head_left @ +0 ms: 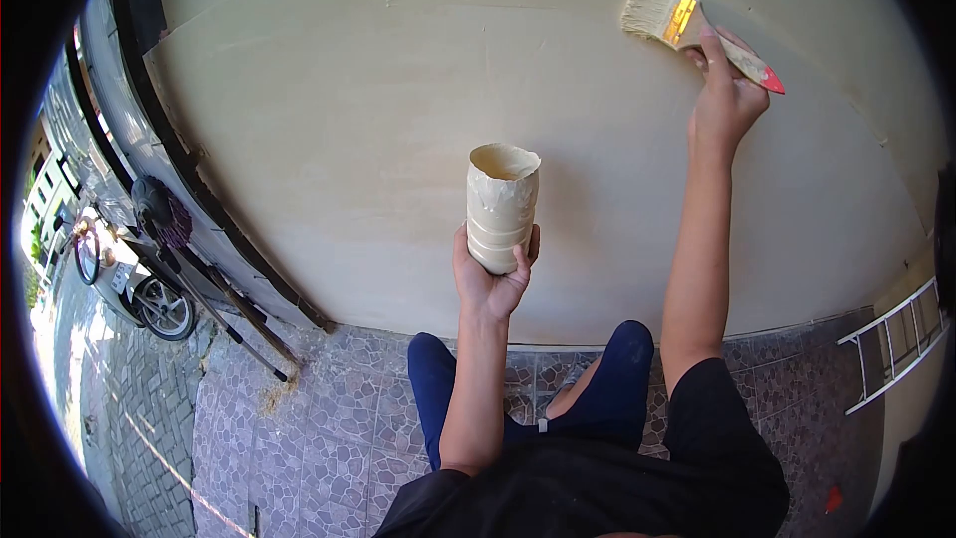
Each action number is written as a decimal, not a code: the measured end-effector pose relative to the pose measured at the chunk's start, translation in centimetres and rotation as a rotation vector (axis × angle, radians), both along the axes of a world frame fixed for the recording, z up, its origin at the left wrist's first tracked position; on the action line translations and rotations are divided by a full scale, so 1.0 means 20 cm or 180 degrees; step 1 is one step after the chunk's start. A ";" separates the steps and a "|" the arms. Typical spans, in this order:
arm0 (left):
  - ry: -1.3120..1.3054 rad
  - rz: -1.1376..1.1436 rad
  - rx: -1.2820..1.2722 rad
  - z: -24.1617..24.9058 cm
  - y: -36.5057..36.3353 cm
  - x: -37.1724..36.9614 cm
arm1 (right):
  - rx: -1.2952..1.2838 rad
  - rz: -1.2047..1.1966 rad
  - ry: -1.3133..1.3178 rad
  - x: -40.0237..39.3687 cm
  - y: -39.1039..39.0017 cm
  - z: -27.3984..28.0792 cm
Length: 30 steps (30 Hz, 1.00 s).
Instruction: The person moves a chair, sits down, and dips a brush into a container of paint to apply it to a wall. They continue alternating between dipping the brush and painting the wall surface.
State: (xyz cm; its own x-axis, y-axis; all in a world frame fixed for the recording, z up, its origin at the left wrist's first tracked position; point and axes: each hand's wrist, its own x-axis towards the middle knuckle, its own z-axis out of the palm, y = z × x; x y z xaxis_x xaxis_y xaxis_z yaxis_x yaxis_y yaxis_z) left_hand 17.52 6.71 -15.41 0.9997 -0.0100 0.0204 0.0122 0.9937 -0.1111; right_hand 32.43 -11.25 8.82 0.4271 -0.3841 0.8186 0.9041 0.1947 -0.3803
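My left hand (495,277) is wrapped round the lower part of a cut-off plastic bottle (501,204), coated in cream paint and held upright with its ragged open top facing up. Raised to the upper right, my right hand (729,90) grips a paintbrush (687,22) by its handle, which ends in a red tip. The brush's wide bristles are loaded with cream paint and point left, overlapping the wall (398,90) in this view. Cream and beige patches cover that wall in front of me.
Patterned tiles (329,418) cover the floor below my knees. At the left, a broom (159,209) and long poles lean by the wall's edge, with a parked motorbike (149,299) beyond them. A white ladder (896,344) stands at the right.
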 end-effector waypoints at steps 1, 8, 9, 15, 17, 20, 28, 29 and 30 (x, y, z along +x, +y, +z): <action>0.0011 -0.0021 -0.0024 -0.01 -0.01 0.01 | 0.0167 -0.0050 0.0073 -0.02 -0.03 0.00; -0.0064 -0.0091 -0.0127 -0.02 -0.04 0.02 | -0.0150 0.0541 -0.0308 -0.15 0.35 0.01; -0.0051 -0.0089 -0.0115 -0.02 -0.04 0.01 | -0.0258 0.0729 -0.0426 -0.17 0.47 0.02; -0.0003 -0.0038 -0.0090 -0.02 -0.01 -0.02 | -0.1161 0.0713 -0.0603 -0.20 0.92 0.04; -0.0023 -0.0001 -0.0077 -0.02 0.00 -0.03 | -0.1142 0.0618 -0.0550 -0.17 0.85 0.02; -0.0022 0.0026 -0.0041 -0.03 0.01 -0.04 | -0.0869 0.0853 -0.0485 -0.09 0.67 -0.03; -0.0001 -0.0044 -0.0155 -0.04 -0.02 -0.02 | -0.0504 -0.0038 -0.0002 -0.02 0.05 -0.16; 0.0074 -0.0019 -0.0116 -0.04 -0.03 -0.01 | -0.0376 -0.0106 0.0111 -0.02 -0.01 -0.17; 0.0062 -0.0038 -0.0129 -0.05 -0.03 -0.01 | -0.0389 -0.0126 0.0099 -0.02 -0.06 -0.17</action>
